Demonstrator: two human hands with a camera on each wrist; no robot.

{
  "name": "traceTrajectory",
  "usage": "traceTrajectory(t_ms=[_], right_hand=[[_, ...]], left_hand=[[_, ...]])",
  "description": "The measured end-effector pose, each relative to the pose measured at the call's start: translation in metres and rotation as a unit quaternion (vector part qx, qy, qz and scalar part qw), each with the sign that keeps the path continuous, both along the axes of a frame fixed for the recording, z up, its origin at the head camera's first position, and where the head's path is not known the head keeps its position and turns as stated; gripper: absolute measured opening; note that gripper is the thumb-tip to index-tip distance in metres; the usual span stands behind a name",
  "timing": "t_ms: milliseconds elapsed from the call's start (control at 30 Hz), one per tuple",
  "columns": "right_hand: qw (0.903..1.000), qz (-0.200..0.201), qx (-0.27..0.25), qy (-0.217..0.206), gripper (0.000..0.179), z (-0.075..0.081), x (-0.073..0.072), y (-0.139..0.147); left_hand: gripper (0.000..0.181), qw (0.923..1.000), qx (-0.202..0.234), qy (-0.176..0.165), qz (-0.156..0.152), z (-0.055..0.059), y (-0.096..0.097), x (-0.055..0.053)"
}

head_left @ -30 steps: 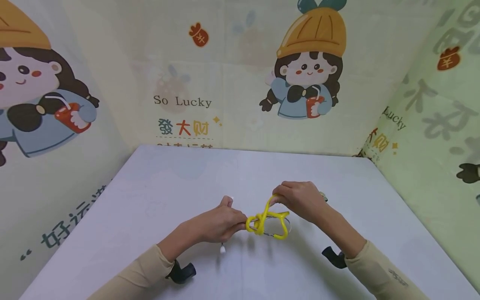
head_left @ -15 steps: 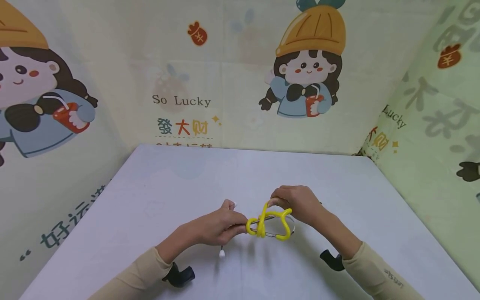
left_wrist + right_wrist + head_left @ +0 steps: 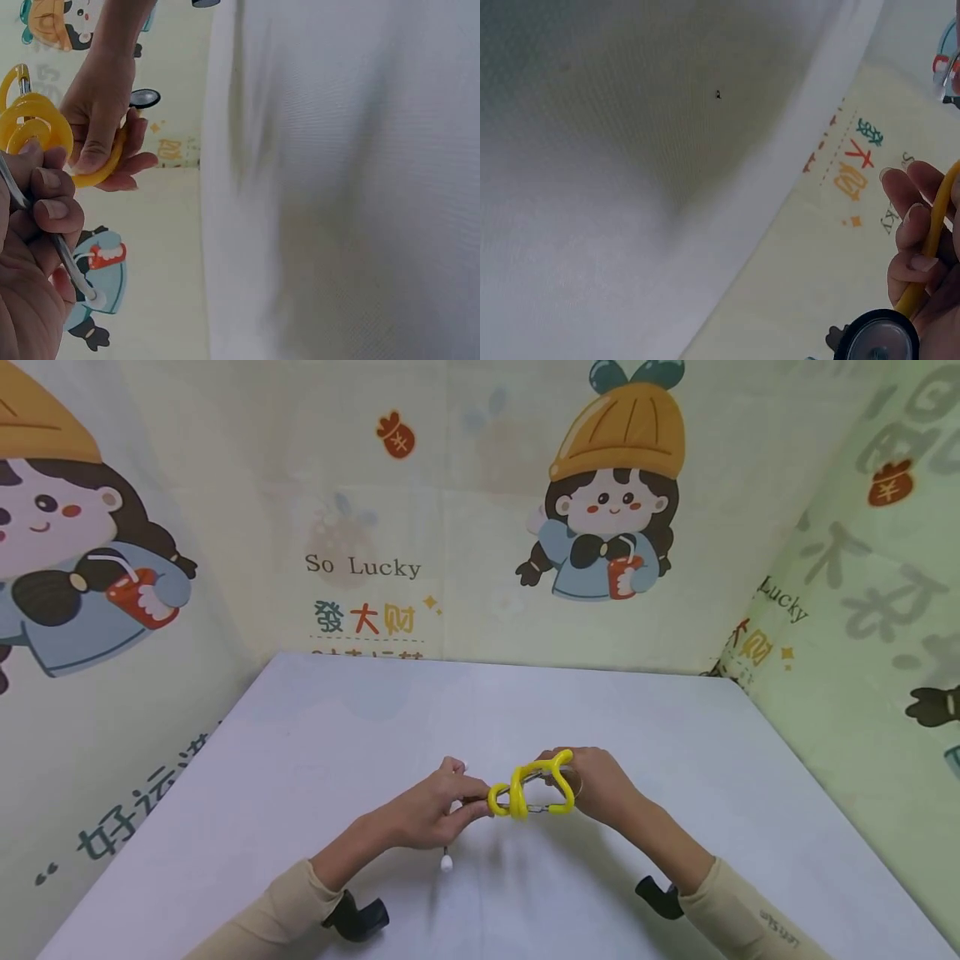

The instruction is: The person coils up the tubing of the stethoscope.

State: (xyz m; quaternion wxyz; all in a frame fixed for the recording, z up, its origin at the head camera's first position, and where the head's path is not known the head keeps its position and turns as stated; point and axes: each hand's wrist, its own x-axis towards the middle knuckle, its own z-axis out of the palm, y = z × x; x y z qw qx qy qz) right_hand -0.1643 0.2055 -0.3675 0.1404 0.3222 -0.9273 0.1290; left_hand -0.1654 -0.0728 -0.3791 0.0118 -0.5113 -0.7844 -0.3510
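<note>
A stethoscope with yellow tubing (image 3: 517, 792) is held in the air above the table, its tubing wound round itself into loops. My left hand (image 3: 435, 810) grips its metal ear tubes (image 3: 69, 262) beside the wound part. One white ear tip (image 3: 447, 863) hangs below that hand. Partly behind the yellow loop, my right hand (image 3: 603, 789) holds a length of the tubing between thumb and fingers, clearest in the left wrist view. The round chest piece (image 3: 877, 341) with its dark rim sits close to the right hand. Part of the winding is hidden by the fingers.
A white table (image 3: 360, 718) lies under both hands, with printed cloth walls (image 3: 465, 527) behind and at the sides. Black camera mounts (image 3: 360, 920) are strapped at both wrists.
The right hand has come down and in behind the yellow loop. The tubing that stretched up to its fingers is now drawn lower and behind. The left hand has barely shifted.
</note>
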Motion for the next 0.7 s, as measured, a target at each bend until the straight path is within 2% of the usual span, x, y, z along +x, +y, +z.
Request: traceTrajectory(t_ms=[133,300,433,533,700], right_hand=[[0.9999,-0.013,0.0,0.011,0.012,-0.004,0.001,-0.005],[0.9983,0.012,-0.016,0.056,0.024,-0.008,0.0,-0.01],[0.9994,0.004,-0.025,0.024,0.028,-0.007,0.002,-0.014],[0.9996,-0.004,-0.028,0.002,0.019,-0.006,0.005,-0.018],[0.9985,0.02,-0.05,0.012,0.008,-0.01,0.007,-0.022]], left_hand=[[0.015,0.9994,0.022,-0.006,0.027,0.0,-0.001,-0.001],[0.013,0.9969,0.049,-0.017,0.059,0.001,0.001,-0.003],[0.01,0.9945,0.063,-0.012,0.082,0.002,0.002,-0.006],[0.009,0.9924,0.072,-0.003,0.101,0.002,0.003,-0.009],[0.009,0.99,0.075,-0.004,0.119,0.002,0.003,-0.014]])
